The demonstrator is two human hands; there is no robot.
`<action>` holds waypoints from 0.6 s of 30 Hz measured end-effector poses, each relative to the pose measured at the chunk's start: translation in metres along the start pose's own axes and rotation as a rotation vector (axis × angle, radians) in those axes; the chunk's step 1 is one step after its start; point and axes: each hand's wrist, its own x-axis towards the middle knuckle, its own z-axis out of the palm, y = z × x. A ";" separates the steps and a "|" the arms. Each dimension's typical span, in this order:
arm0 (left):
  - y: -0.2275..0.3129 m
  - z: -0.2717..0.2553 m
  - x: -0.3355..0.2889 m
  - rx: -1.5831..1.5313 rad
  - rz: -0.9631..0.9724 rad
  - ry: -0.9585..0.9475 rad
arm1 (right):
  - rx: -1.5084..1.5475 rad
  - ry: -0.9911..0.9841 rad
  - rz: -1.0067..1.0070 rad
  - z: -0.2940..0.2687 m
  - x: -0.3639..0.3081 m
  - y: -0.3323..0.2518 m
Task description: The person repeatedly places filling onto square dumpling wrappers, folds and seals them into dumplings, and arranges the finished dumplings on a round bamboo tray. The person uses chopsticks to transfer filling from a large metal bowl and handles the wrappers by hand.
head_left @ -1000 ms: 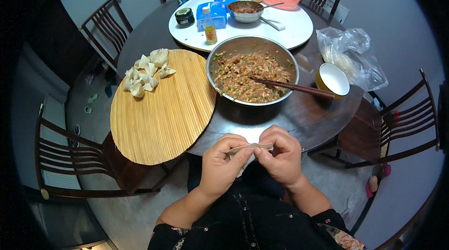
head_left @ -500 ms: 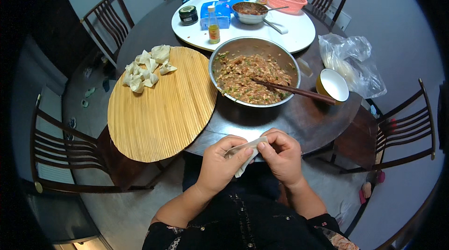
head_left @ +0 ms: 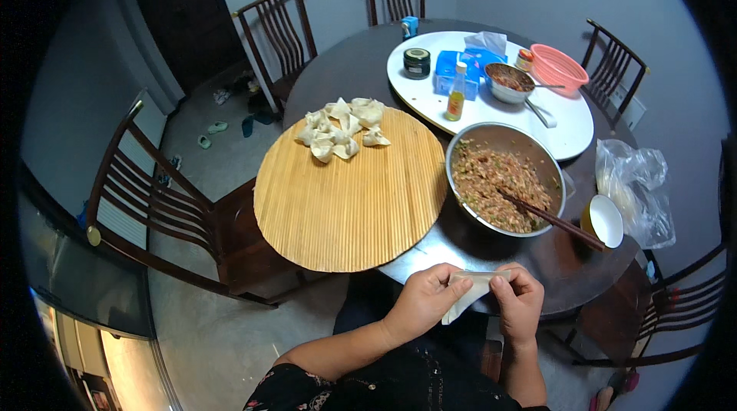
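Observation:
My left hand pinches one end of a pale dough wrapper, and my right hand pinches the other. The wrapper is partly folded, with a flap hanging down between my hands, in front of the table's near edge. Just beyond my hands stands a metal bowl of minced filling with green bits. Dark chopsticks rest in it and lean over its right rim. To the left lies a round slatted board, with several folded dumplings grouped at its far side.
On the white turntable are a small bottle, a dark jar, a blue tissue pack, a bowl of dark sauce and a pink basket. A small bowl and a plastic bag sit right. Chairs surround the table.
My view has turned left, so the table's things appear farther right and lower. The wrapper is now stretched more openly between my two hands, which keep hold of it.

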 end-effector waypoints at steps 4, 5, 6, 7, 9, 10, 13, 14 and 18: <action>0.006 -0.004 -0.005 0.136 0.079 0.058 | 0.081 -0.127 0.037 0.006 0.004 -0.007; 0.005 -0.003 -0.004 0.154 0.121 0.069 | 0.082 -0.137 0.014 0.006 0.004 -0.007; 0.004 -0.003 -0.003 0.171 0.163 0.077 | 0.051 -0.135 -0.016 0.007 0.004 -0.008; 0.003 -0.003 -0.002 0.188 0.204 0.083 | 0.019 -0.130 -0.045 0.009 0.006 -0.010; 0.002 -0.003 0.000 0.203 0.210 0.104 | -0.079 -0.103 -0.106 0.008 0.008 -0.009; -0.001 -0.001 -0.001 0.205 0.203 0.106 | -0.149 -0.080 -0.130 0.004 0.008 -0.004; 0.000 -0.004 -0.004 0.123 0.104 0.097 | -0.085 -0.067 0.019 0.008 0.012 0.000; 0.000 -0.004 -0.003 -0.005 0.044 0.054 | -0.078 -0.072 -0.001 0.007 0.012 0.005; 0.002 -0.001 0.005 -0.208 0.004 0.001 | 0.230 -0.144 0.196 0.002 0.014 0.006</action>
